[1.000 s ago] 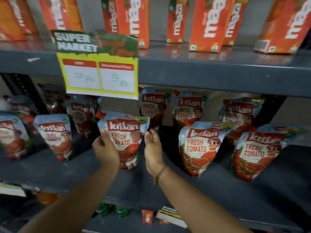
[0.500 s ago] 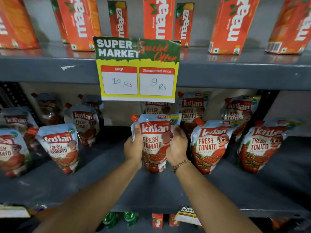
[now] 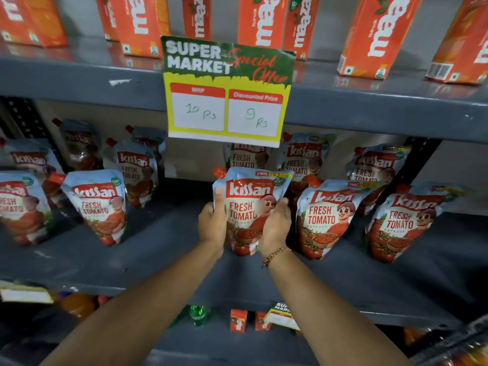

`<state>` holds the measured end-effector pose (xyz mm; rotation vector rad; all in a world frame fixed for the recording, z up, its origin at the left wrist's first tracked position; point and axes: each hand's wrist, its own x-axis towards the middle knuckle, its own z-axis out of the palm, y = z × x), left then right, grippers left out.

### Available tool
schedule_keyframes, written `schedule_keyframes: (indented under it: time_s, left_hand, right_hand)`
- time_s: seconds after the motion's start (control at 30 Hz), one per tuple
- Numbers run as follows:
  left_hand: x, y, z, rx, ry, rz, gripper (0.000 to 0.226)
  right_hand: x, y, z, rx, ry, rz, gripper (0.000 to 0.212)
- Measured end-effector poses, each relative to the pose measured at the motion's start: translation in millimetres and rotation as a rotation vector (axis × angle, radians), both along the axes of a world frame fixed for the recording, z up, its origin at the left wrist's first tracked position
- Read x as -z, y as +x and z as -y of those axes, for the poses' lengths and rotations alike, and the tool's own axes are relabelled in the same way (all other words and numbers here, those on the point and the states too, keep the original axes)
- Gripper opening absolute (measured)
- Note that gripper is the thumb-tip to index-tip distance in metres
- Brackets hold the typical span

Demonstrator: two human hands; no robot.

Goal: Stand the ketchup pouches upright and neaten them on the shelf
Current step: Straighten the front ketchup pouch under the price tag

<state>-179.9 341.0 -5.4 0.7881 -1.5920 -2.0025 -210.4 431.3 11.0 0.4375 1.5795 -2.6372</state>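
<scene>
Pouch (image 3: 249, 207) shifted right between hands (image 3: 212, 223), bare shelf (image 3: 163, 249) left

We are in a shop — grey metal shelving (image 3: 79, 262) stocked with rows of identical ketchup pouches (image 3: 99, 204), orange juice cartons (image 3: 369, 35) at twelve o'clock, and a "Super Market Special Offer" price card (image 3: 227, 93) — MRP and discounted price handwritten

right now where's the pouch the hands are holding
Mid-frame in the head view: the held ketchup pouch stands on the middle shelf, between left hand and right hand, below the price sign.
</scene>
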Motion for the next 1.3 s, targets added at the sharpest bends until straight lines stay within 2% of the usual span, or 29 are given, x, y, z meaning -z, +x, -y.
schedule_keyframes:
  time_s: [0.1,0.17,0.23,0.3,0.4,0.47,0.57,0.63,0.67,0.7,0.8,0.83,0.93,1.0,1.07,1.13,1.17,1.23,1.3]
  left_hand:
    - [10,19,11,-0.169,-0.011,0.014,0.053]
    - [19,30,30,-0.343,0.015,0.042,0.048]
    - [25,44,56,-0.499,0.023,0.069,0.043]
    - [30,55,87,-0.623,-0.032,0.066,0.041]
    - [22,66,139,-0.747,-0.004,0.115,0.046]
    - [15,72,170,-0.731,0.026,0.115,0.058]
    - [15,77,184,-0.564,0.005,0.122,0.064]
    - [21,82,184,-0.385,0.047,-0.012,0.056]
    - [17,85,245,-0.289,0.061,-0.056,0.053]
    - [16,87,259,-0.238,0.033,-0.052,0.055]
    - [19,78,263,-0.129,0.076,-0.065,0.075]
    - [18,79,258,-0.099,0.092,-0.067,0.075]
    - [15,77,258,-0.038,0.103,-0.058,0.052]
    - [12,79,259,-0.004,0.113,-0.066,0.049]
    - [14,83,261,0.003,0.119,-0.067,0.048]
    - [13,92,262,-0.047,0.066,-0.030,0.042]
    - [13,99,263,-0.107,0.016,0.004,0.040]
    - [17,117,276,-0.294,-0.083,-0.018,0.035]
    - [24,132,301,-0.484,-0.170,-0.088,0.042]
  right_hand:
    - [26,27,17,0.226,0.296,0.160,0.046]
    - [41,48,35,0.278,0.362,0.102,0.043]
    - [50,67,62,0.125,0.300,-0.023,0.030]
    - [53,80,92,-0.063,0.243,-0.096,0.032]
    - [42,84,146,-0.317,0.355,-0.232,0.026]
    - [31,84,182,-0.461,0.400,-0.289,0.010]
    - [31,81,211,-0.573,0.280,-0.277,0.014]
    - [43,78,213,-0.572,0.280,-0.230,0.024]
    - [35,90,268,-0.522,0.273,-0.208,0.027]
    - [37,95,280,-0.487,0.261,-0.174,0.027]
    - [32,92,272,-0.407,0.274,-0.172,0.019]
    - [37,89,270,-0.367,0.270,-0.181,0.016]
    - [41,91,275,-0.276,0.317,-0.172,0.014]
    - [46,91,278,-0.245,0.355,-0.164,0.014]
    - [50,98,283,-0.134,0.451,-0.150,0.026]
    - [55,110,289,0.080,0.543,-0.119,0.051]
    - [58,119,292,0.157,0.543,-0.121,0.051]
    - [58,141,303,0.089,0.458,-0.135,0.028]
    - [58,155,324,-0.136,0.386,-0.184,0.024]
